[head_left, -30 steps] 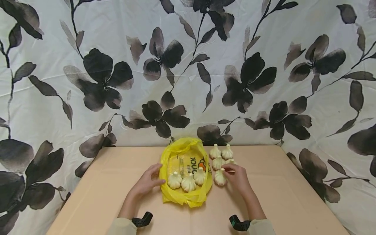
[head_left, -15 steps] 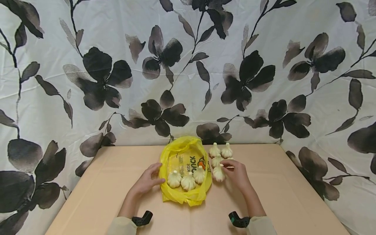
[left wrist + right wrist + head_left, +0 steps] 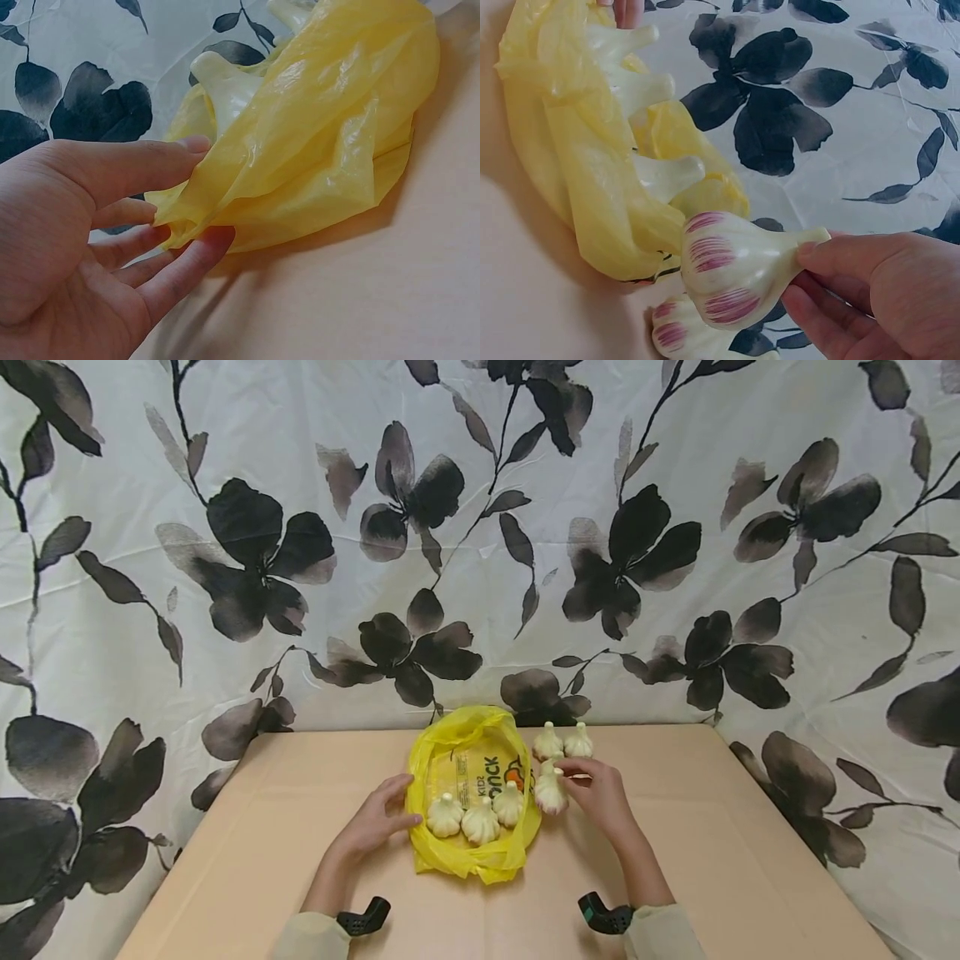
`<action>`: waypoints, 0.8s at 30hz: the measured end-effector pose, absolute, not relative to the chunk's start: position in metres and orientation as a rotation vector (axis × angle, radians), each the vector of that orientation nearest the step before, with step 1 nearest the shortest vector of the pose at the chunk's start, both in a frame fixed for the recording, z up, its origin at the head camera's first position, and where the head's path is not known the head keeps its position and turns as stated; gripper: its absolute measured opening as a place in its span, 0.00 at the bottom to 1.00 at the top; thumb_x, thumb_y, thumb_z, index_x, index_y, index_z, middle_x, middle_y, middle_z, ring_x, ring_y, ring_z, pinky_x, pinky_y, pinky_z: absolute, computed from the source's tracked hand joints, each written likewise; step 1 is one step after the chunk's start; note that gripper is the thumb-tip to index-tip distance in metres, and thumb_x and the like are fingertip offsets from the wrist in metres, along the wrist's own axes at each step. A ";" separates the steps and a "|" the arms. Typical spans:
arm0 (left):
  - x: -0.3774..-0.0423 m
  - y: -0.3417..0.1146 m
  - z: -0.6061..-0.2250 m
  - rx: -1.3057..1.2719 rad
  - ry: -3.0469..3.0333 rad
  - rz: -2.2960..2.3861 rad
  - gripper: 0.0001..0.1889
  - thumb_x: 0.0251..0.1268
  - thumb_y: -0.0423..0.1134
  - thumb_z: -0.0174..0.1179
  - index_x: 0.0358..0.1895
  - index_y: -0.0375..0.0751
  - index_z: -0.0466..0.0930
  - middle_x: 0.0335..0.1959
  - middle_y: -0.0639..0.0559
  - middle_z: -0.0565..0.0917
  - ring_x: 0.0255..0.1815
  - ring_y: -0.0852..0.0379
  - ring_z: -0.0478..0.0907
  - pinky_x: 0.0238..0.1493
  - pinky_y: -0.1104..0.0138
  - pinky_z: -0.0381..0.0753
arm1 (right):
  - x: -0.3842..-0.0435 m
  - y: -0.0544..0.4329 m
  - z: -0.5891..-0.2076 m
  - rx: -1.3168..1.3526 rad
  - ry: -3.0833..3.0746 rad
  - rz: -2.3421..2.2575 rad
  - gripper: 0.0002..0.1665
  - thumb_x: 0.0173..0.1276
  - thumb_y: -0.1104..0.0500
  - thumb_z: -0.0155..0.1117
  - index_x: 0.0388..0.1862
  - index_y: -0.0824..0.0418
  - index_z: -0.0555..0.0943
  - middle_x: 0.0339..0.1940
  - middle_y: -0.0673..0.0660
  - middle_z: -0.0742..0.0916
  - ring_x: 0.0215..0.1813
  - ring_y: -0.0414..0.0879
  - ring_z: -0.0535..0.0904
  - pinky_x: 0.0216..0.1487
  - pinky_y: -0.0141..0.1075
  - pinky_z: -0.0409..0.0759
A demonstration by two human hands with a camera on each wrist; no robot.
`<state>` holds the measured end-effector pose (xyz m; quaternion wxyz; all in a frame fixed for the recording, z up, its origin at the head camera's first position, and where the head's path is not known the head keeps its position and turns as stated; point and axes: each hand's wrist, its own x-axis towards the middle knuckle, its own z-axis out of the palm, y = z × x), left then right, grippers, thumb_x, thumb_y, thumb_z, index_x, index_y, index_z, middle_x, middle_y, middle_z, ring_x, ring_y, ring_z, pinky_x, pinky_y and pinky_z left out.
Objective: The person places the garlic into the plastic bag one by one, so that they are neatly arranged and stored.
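Note:
A yellow plastic bag (image 3: pixel 491 866) lies with its mouth wide, and three white garlic bulbs (image 3: pixel 481 823) sit inside near its front. My left hand (image 3: pixel 372 820) holds the bag's left rim, thumb on top and fingers beneath it in the left wrist view. Just right of the bag, my right hand (image 3: pixel 602 795) pinches the neck of another garlic bulb (image 3: pixel 731 270) between thumb and fingers. Purple streaks mark this bulb, and it hangs tilted close to the bag's right rim. Behind it, more garlic bulbs (image 3: pixel 548 742) stand on the table, partly hidden by the right hand.
The table has a plain tan top (image 3: pixel 247 852). A white cloth with dark flowers (image 3: pixel 480 568) hangs behind its far edge. Each wrist wears a black camera mount (image 3: pixel 363 918). Print shows on the bag's inner surface.
The right hand has lifted the garlic bulb and carried it slightly left and away from me, nearer the bag. My left hand has stayed at the bag's left rim.

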<state>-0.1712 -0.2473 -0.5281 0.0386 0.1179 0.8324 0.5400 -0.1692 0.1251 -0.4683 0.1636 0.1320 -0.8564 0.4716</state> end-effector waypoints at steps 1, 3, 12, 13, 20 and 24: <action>-0.171 -0.247 -0.528 0.362 2.546 1.664 0.41 0.56 0.40 0.70 0.72 0.36 0.60 0.76 0.39 0.57 0.74 0.37 0.59 0.74 0.44 0.56 | -0.170 0.125 -0.467 0.373 -2.448 1.342 0.15 0.56 0.73 0.69 0.44 0.65 0.86 0.41 0.60 0.88 0.45 0.53 0.85 0.45 0.39 0.86; -0.172 -0.246 -0.528 0.362 2.546 1.666 0.41 0.56 0.40 0.70 0.72 0.35 0.60 0.76 0.39 0.57 0.74 0.37 0.59 0.74 0.44 0.56 | -0.171 0.124 -0.465 0.373 -2.449 1.348 0.16 0.56 0.73 0.69 0.44 0.65 0.86 0.41 0.60 0.88 0.45 0.54 0.85 0.46 0.39 0.86; -0.176 -0.241 -0.527 0.356 2.552 1.695 0.40 0.56 0.38 0.69 0.71 0.34 0.61 0.75 0.39 0.58 0.73 0.37 0.60 0.74 0.44 0.57 | -0.179 0.125 -0.458 0.402 -2.448 1.374 0.15 0.58 0.70 0.69 0.46 0.63 0.86 0.42 0.58 0.88 0.46 0.52 0.84 0.47 0.39 0.86; -0.177 -0.240 -0.527 0.353 2.554 1.695 0.40 0.56 0.38 0.69 0.71 0.34 0.61 0.75 0.39 0.58 0.73 0.37 0.60 0.73 0.44 0.57 | -0.181 0.125 -0.458 0.407 -2.450 1.380 0.15 0.59 0.70 0.69 0.46 0.62 0.86 0.42 0.58 0.88 0.46 0.52 0.84 0.47 0.39 0.86; -0.184 -0.235 -0.532 0.324 2.575 1.683 0.41 0.56 0.39 0.70 0.72 0.35 0.61 0.76 0.39 0.57 0.74 0.36 0.59 0.74 0.44 0.56 | -0.192 0.126 -0.457 0.433 -2.445 1.433 0.14 0.60 0.69 0.68 0.45 0.59 0.86 0.42 0.57 0.87 0.47 0.51 0.84 0.48 0.38 0.86; -0.184 -0.234 -0.532 0.326 2.572 1.690 0.41 0.56 0.38 0.70 0.72 0.35 0.61 0.76 0.38 0.57 0.74 0.36 0.59 0.73 0.43 0.57 | -0.196 0.125 -0.456 0.459 -2.419 1.457 0.14 0.59 0.70 0.68 0.44 0.59 0.86 0.42 0.58 0.88 0.47 0.52 0.84 0.47 0.38 0.86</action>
